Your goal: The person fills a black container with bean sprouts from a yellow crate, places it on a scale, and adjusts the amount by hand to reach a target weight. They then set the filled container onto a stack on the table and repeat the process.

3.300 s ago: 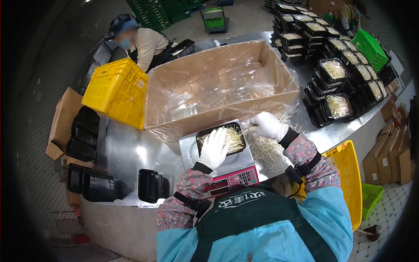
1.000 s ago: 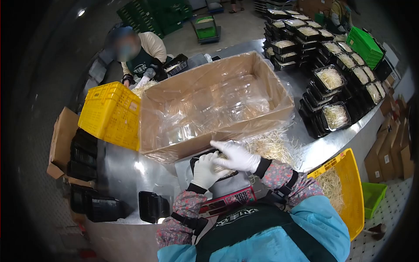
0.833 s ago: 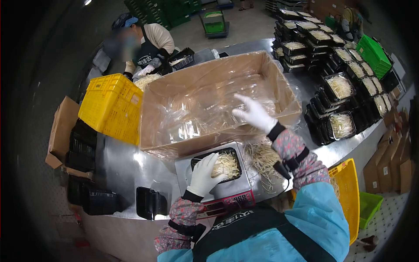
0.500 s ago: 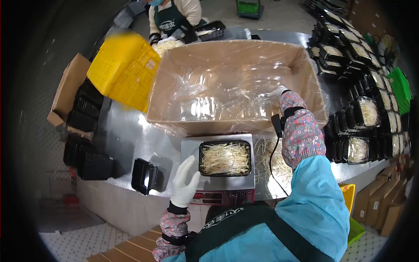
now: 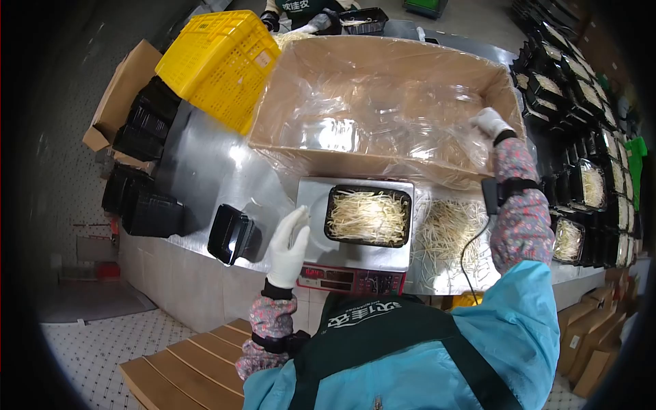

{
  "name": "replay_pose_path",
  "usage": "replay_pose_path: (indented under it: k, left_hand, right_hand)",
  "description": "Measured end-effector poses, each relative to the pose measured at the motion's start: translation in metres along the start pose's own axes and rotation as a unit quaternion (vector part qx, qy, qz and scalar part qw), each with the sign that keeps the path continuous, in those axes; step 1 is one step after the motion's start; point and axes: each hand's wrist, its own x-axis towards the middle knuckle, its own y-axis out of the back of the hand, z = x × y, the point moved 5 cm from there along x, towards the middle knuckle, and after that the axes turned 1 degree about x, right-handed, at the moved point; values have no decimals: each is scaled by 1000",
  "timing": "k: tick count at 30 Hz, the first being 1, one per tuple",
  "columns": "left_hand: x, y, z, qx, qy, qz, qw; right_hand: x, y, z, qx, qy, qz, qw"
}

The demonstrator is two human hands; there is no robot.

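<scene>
My left hand (image 5: 288, 247), in a white glove, is open beside the left edge of the scale (image 5: 311, 191), fingers apart and holding nothing. On the scale's plate sits a black tray (image 5: 369, 216) filled with pale sprouts. My right hand (image 5: 490, 123), also gloved, is at the right inner side of a large cardboard box (image 5: 328, 158) lined with clear plastic (image 5: 437, 137). Its fingers are curled at the plastic, and what they hold is too small to make out. Loose sprouts (image 5: 451, 232) lie right of the scale.
An empty black tray (image 5: 229, 234) stands left of my left hand. Behind it are a yellow crate (image 5: 219, 65) and stacked black trays (image 5: 147, 123). Filled trays (image 5: 591, 184) line the right side. Across the table, a person's gloved hand (image 5: 318, 24) is near more sprouts.
The view has shifted, so most things appear higher and further right. My right hand has moved right and up toward the box's right wall. My left hand stays open by the scale.
</scene>
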Motion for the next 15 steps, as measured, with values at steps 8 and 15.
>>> replay_pose_path:
  k: [8, 15]
  left_hand:
    - [24, 9, 27, -247, 68, -76, 964]
    - [41, -21, 112, -294, 92, -124, 943]
  right_hand:
    - [-253, 50, -106, 126, 433, 247, 858]
    - [-394, -52, -185, -161, 650, 259, 696]
